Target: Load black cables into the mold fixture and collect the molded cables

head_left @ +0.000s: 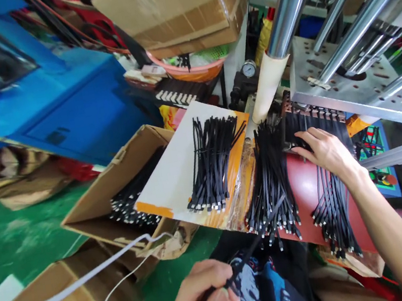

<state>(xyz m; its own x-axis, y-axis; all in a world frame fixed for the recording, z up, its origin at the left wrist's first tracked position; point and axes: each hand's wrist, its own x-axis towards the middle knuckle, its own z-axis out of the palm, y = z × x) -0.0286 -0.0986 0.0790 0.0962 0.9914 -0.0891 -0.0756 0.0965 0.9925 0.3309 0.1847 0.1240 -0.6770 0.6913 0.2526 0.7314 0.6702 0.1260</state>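
Note:
My left hand (201, 298) is closed, pinching a black cable (246, 256) low in front of my lap. This cable slants up toward a loose pile of black cables (269, 185) on the bench. At the press, my right hand (325, 148) curls thumb and forefinger together at the left end of a dark metal mould (288, 121); what lies between the fingertips is too small to make out. A row of cables runs down from the mould, and their plugs (338, 235) hang over the red bench surface (302, 175) beneath my right wrist.
A bundle of black cables (213, 164) lies on a white board (172, 185) left of the pile. Beside it, an open carton (83, 204) holds more cables. Steel press columns (292, 3) and a drilled plate (357, 80) stand above my right hand. A blue cabinet (80, 113) is at left.

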